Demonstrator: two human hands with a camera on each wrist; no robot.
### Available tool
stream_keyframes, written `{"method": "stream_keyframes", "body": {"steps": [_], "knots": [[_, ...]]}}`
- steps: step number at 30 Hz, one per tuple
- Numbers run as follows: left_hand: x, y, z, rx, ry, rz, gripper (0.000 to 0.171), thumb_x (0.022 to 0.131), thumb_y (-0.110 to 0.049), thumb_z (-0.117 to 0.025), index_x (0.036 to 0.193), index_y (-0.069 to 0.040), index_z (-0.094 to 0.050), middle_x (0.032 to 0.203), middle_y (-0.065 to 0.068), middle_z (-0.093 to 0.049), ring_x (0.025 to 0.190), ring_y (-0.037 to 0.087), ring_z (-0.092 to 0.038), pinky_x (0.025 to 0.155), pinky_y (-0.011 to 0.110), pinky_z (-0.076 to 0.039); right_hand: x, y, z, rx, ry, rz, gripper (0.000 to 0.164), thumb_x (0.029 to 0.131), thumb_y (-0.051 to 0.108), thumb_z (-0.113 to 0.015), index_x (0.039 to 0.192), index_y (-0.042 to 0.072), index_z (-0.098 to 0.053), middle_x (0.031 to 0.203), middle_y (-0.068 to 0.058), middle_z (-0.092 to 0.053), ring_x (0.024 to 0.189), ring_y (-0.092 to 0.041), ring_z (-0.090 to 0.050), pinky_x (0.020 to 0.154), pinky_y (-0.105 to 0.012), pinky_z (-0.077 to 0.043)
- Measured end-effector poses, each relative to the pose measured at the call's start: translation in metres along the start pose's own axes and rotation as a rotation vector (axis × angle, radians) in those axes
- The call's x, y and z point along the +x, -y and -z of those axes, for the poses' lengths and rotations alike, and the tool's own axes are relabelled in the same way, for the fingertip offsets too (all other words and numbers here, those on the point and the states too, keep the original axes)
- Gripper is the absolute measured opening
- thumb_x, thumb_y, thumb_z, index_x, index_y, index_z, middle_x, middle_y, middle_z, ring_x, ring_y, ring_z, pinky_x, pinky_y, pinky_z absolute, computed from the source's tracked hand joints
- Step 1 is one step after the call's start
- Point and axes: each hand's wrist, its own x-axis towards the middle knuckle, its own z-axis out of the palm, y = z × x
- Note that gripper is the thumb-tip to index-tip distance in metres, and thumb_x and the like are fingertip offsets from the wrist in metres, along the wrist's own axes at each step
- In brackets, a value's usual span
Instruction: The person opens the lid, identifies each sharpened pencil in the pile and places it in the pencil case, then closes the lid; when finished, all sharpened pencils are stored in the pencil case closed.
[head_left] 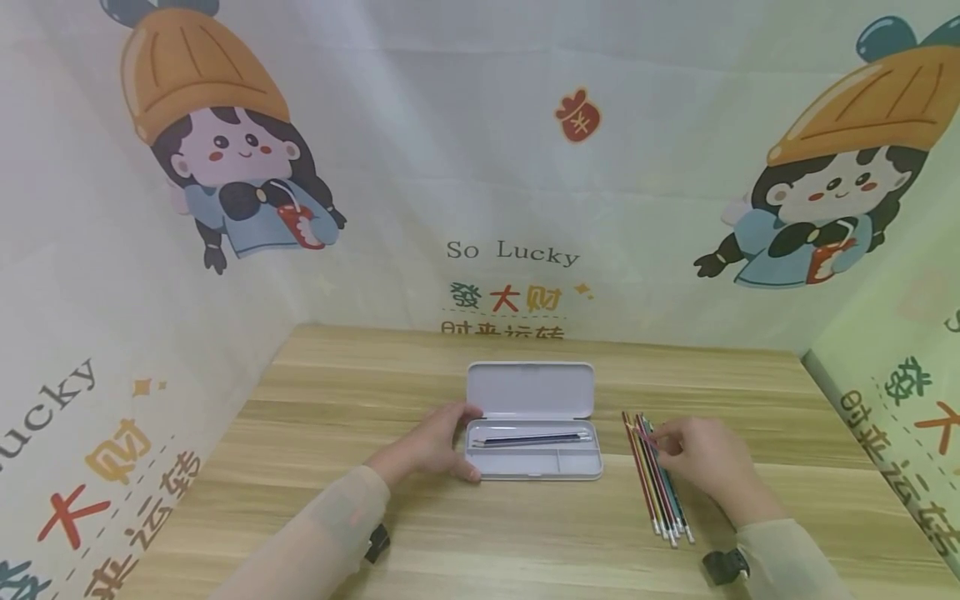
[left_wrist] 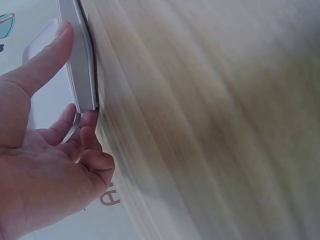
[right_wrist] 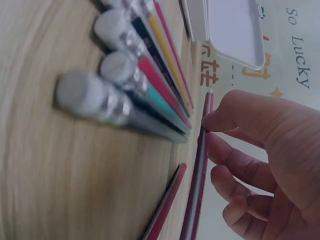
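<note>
Head view shows a white pencil case [head_left: 534,450] lying open on the wooden table [head_left: 525,533], lid folded back toward the wall, with at least one dark pencil [head_left: 531,438] already lying in its long compartment. The left hand [head_left: 435,443] rests against the case's left end, thumb on the far corner and fingers [left_wrist: 89,131] curled round the near corner; the left wrist view confirms that it holds the tray's edge, evidently to steady the case so that it cannot slide. Well to the other side of the case, a row of coloured pencils [head_left: 658,479] lies on the table, eraser ends toward the person, points toward the wall. The right hand [head_left: 701,458] sits on the outer side of that row and pinches a single red pencil [right_wrist: 199,170] between thumb and fingertips; the right wrist view shows this pencil raised clear of its neighbours, which lie flat just beside the grip. The side-by-side layout appears to allow one pencil to be picked out without disturbing the rest. Printed cartoon fabric [head_left: 517,167] encloses the table on three sides.
</note>
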Motion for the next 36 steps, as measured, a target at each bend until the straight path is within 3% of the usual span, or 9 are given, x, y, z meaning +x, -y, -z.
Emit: {"method": "stream_keyframes", "body": {"steps": [7,14,19,36], "knots": [[0.000,0.000,-0.001,0.006,-0.005,-0.001,0.094,0.059,-0.015,-0.099,0.141,-0.002,-0.055,0.138,0.017,-0.061,0.132,0.035,-0.053,0.120,0.054,-0.038,0.002,0.009,-0.003,0.001,-0.011,0.042,0.017,0.080,0.021,-0.079,0.096,0.023,-0.080,0.077,0.009,-0.069,0.064,-0.009,-0.053,0.052,-0.028,-0.043],[-0.002,0.001,-0.002,-0.008,0.005,0.002,0.095,0.059,-0.015,-0.099,0.141,-0.002,-0.054,0.137,0.017,-0.062,0.132,0.036,-0.052,0.120,0.055,-0.038,0.005,0.020,-0.009,0.002,-0.058,0.099,0.016,0.077,0.019,-0.080,0.093,0.024,-0.081,0.069,0.013,-0.063,0.053,-0.007,-0.042,0.044,-0.026,-0.033],[-0.001,0.002,-0.002,0.002,0.001,-0.001,0.095,0.059,-0.016,-0.099,0.141,-0.002,-0.054,0.138,0.017,-0.062,0.132,0.036,-0.053,0.120,0.054,-0.038,0.009,0.029,-0.012,-0.010,-0.067,0.123,0.016,0.077,0.019,-0.079,0.093,0.022,-0.080,0.073,0.010,-0.067,0.053,-0.009,-0.041,0.045,-0.026,-0.031],[0.000,0.000,0.001,-0.005,0.008,0.007,0.095,0.060,-0.015,-0.099,0.142,-0.002,-0.053,0.139,0.017,-0.060,0.134,0.037,-0.052,0.121,0.054,-0.037,0.031,0.061,-0.026,0.035,-0.082,0.230,0.013,0.079,0.016,-0.080,0.089,0.025,-0.080,0.073,0.012,-0.067,0.065,-0.003,-0.054,0.055,-0.023,-0.045]]}}
